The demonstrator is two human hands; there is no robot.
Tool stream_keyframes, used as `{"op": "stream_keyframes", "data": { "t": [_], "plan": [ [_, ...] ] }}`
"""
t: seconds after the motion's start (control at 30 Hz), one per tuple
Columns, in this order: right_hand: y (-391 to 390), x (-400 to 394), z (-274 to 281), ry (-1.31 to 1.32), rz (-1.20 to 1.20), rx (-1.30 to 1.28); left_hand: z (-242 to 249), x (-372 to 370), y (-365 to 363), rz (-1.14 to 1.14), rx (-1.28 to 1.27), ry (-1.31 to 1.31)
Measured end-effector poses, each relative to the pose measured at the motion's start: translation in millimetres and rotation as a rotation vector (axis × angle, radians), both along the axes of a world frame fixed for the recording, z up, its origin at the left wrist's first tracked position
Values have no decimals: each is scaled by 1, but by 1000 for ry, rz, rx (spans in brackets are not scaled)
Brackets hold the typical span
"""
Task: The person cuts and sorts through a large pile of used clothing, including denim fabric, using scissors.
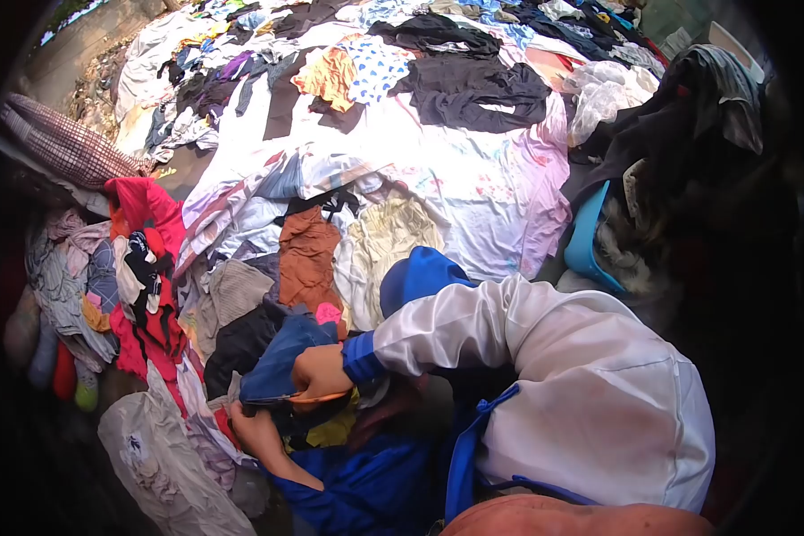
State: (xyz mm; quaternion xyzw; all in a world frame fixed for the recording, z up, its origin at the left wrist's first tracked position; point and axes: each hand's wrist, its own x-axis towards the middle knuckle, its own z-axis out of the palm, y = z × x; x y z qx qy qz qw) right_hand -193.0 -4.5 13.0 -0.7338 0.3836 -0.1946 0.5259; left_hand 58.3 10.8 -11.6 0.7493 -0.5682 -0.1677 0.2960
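Observation:
A dark blue denim garment (281, 362) with an orange inner edge is stretched between my hands, low in the middle of the view. My right hand (322, 369), below a white sleeve with a blue cuff, is closed on its upper edge. Lower and to the left, my left hand (257, 433) pinches the garment's near corner, its fingers partly hidden. Under the garment lies a yellow cloth (333, 429). Just beyond it are a black cloth (241, 344), a pink piece (329, 313) and a rust-brown garment (308, 255).
A white floral sheet (482, 192) spreads ahead, with black clothes (473, 89) and an orange cloth (329, 76) on it. Red fabric (152, 214) and mixed clothes heap up at left. A translucent plastic bag (165, 469) is near my left hand. At right is a light-blue plastic rim (585, 237).

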Motion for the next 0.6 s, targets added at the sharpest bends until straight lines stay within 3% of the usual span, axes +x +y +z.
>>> {"op": "stream_keyframes", "data": {
  "t": [0.1, 0.17, 0.2, 0.27, 0.3, 0.43, 0.5, 0.6],
  "plan": [
    [0, -3, 4, -46, 4, 34, -4, 3, -2, -126, 2, 272],
    [-1, -5, 7, -4, -27, 52, 10, -9, 2, 25, -45, 265],
    [-3, -3, 9, 41, -62, 66, 7, -7, 3, 36, -138, 141],
    [-9, 0, -2, 54, -14, 144, -7, 3, 2, 26, -148, 259],
    [-8, 1, -1, 14, -44, 163, -3, 0, 3, -31, -62, 681],
    [-8, -1, 2, -4, -87, 314, 17, -6, 8, -202, 25, 1124],
    [-9, -2, 18, -41, -83, 442, 26, -4, 8, -218, 22, 1177],
    [-6, 1, 17, -22, -71, 532, 17, -3, 5, -206, 2, 838]
  ]
}}
